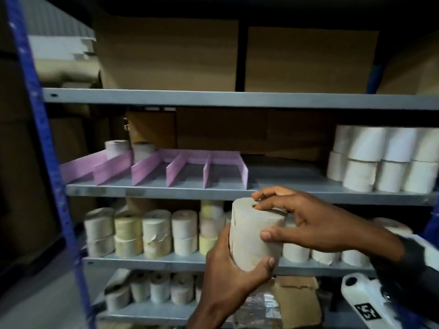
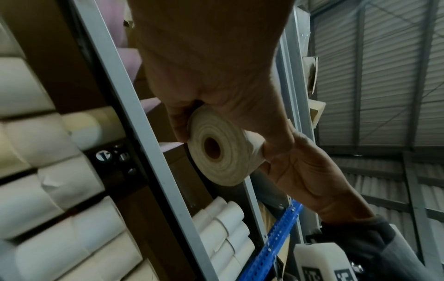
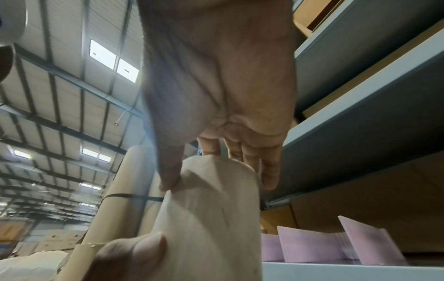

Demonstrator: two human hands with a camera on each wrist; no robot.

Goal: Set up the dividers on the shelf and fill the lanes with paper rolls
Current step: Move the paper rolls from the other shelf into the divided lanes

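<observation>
I have one paper roll (image 1: 254,236) held in both hands in front of the shelving, just below the front edge of the divider shelf (image 1: 152,189) and level with the shelf beneath it. My left hand (image 1: 234,279) cups the lower part of the roll, thumb curled across its front, so that grip is closed around the roll. My right hand (image 1: 306,224) holds the upper part: thumb pressed to the side wall, fingertips (image 1: 261,205) resting on the top face at the core hole. That grip is also closed on the roll. The roll stands tilted, top leaning slightly left.

The pink dividers (image 1: 175,168) stand on the left half of the shelf, a row of upright panels making parallel lanes against a pink back strip. Two paper rolls (image 1: 129,148) stand at the back of the two leftmost lanes; the other lanes I can see hold nothing. On the right end of the same shelf sits a stack of white rolls (image 1: 382,160), two high, well apart from the dividers.

The shelf below carries cream and yellowish rolls (image 1: 142,231) stacked two high. The upper shelf holds brown cardboard boxes (image 1: 166,53). A blue upright post (image 1: 45,148) frames the rack on the left.
</observation>
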